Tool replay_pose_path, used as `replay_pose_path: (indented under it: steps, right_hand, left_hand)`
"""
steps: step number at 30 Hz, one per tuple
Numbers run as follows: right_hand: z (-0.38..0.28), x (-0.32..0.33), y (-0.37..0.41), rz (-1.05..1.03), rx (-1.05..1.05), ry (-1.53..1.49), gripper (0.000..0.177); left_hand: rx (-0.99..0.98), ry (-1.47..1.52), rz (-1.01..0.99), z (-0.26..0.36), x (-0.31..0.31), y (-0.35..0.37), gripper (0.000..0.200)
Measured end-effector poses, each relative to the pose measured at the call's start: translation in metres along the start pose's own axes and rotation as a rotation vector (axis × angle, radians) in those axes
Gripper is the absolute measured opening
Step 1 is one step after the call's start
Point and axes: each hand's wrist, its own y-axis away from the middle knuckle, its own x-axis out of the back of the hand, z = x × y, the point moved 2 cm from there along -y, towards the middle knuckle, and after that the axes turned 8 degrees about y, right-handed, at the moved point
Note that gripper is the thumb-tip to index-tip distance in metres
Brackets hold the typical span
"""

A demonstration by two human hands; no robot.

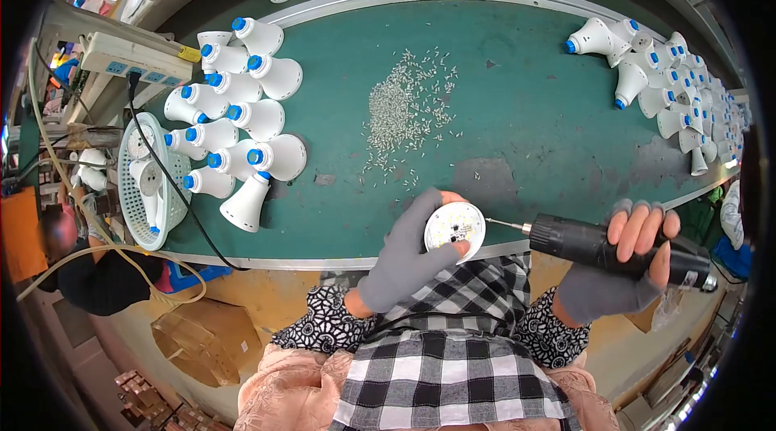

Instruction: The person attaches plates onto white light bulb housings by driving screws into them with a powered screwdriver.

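My left hand (416,249), in a grey fingerless glove, grips a white LED bulb body (454,229) with its round circuit board facing up. Wrapped round a black electric screwdriver (598,247) is my right hand (634,257), gloved the same way. The thin bit points left, and its tip sits right at the edge of the bulb. Beyond my hands, a pile of small silvery screws (390,116) lies spread on the green table (339,51).
White bulb housings with blue caps (275,75) crowd the table's left side, and more housings (671,96) fill the right. A pale basket (174,213) holds several bulb parts at the left edge. Near it, a power strip (133,63) feeds a black cable. A cardboard box (206,342) stands below.
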Motion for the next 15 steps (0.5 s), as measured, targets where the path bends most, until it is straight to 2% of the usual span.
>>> replay_pose_path:
  steps: [3,7,11,15]
  right_hand:
    - [-0.005,-0.003,0.010,-0.054,0.019,0.059,0.019]
    - [-0.006,0.000,0.023,-0.040,0.047,0.076,0.030]
    - [-0.008,-0.001,0.028,-0.080,0.043,0.130,0.033]
    - [-0.005,-0.014,0.027,-0.085,0.031,0.203,0.025]
  left_hand:
    - [0.005,0.007,0.028,0.000,-0.004,0.000,0.043]
    - [-0.002,-0.009,0.053,-0.001,-0.007,0.000,0.043]
    - [-0.023,-0.029,0.071,-0.004,-0.008,0.001,0.043]
    - [-0.036,-0.022,0.067,-0.004,-0.009,0.001,0.042]
